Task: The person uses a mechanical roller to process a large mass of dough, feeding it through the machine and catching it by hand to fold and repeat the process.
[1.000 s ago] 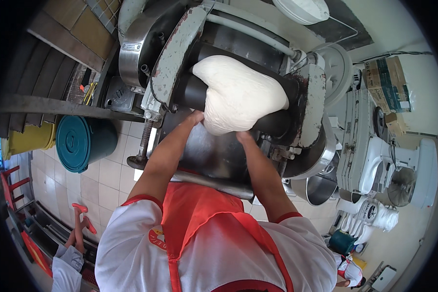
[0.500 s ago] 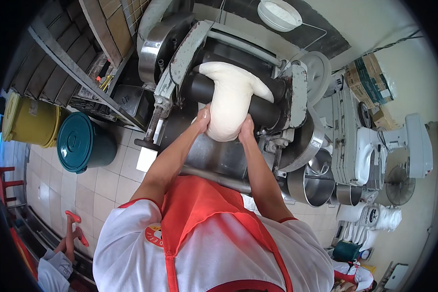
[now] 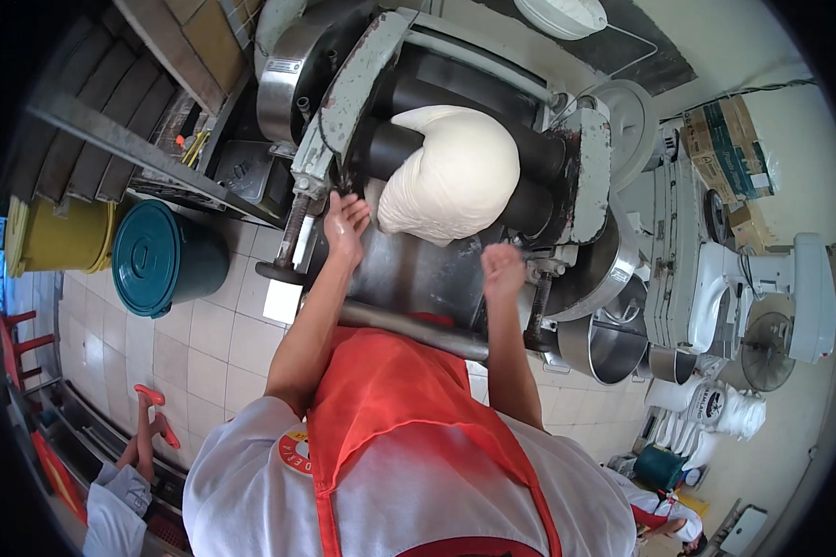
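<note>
A large pale mass of dough lies bunched on the dark rollers of a dough sheeter. It is folded over itself, with a wrinkled lower edge hanging toward me. My left hand is off the dough, just to its left, fingers stretched out and holding nothing. On the other side, my right hand hovers below the dough's right edge, apart from it, slightly blurred, with its fingers curled in and nothing visible in them. Beneath both hands slopes the machine's metal plate.
Worn grey side frames and a threaded post with a handle flank the rollers. A green lidded bin and a yellow bin stand left. Metal mixing bowls and a white mixer are right. Other people show at both lower corners.
Both hands have let go of the dough and drawn apart, the left outward and the right downward. The dough's hanging part is now folded up into a rounded heap on the rollers.
</note>
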The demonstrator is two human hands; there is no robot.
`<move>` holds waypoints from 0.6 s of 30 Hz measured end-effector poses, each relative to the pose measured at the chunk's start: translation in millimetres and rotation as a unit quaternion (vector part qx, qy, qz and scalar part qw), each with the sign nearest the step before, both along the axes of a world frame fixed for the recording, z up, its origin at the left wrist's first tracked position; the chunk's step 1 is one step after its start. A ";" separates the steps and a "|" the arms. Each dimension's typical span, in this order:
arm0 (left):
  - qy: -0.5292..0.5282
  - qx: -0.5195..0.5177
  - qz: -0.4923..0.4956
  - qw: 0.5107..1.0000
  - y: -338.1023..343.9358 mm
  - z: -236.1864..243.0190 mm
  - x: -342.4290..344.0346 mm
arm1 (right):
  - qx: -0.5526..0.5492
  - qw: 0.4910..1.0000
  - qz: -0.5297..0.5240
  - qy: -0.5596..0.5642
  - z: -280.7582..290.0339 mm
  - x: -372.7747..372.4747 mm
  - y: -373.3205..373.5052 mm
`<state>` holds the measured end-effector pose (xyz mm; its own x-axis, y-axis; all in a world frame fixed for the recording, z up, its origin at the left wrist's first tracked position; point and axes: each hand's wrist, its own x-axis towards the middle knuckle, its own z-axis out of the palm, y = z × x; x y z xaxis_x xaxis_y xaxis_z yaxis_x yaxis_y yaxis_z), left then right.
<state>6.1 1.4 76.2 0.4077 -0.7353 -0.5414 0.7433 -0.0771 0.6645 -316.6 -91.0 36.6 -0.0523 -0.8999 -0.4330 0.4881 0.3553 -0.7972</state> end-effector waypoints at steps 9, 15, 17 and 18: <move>0.037 0.268 -0.211 0.939 -60.8 -112.4 -36.1 | 0.286 0.929 0.179 0.151 -74.9 65.4 -15.5; -0.156 0.155 -0.353 0.910 -128.9 -155.5 1.7 | 0.142 0.960 0.242 0.012 -97.0 76.9 -110.0; -0.176 0.123 -0.391 0.895 -147.6 -151.6 10.6 | 0.096 0.961 0.253 -0.053 -102.5 83.9 -117.1; -0.184 0.108 -0.404 0.889 -154.5 -150.1 10.5 | 0.079 0.960 0.258 -0.076 -106.2 87.3 -119.6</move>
<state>16.5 -153.0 -73.9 -0.0285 -0.7641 -0.6445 0.1216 -0.6426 0.7565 -229.3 -210.5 -69.6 0.4568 -0.7112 -0.5343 0.3202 0.6919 -0.6471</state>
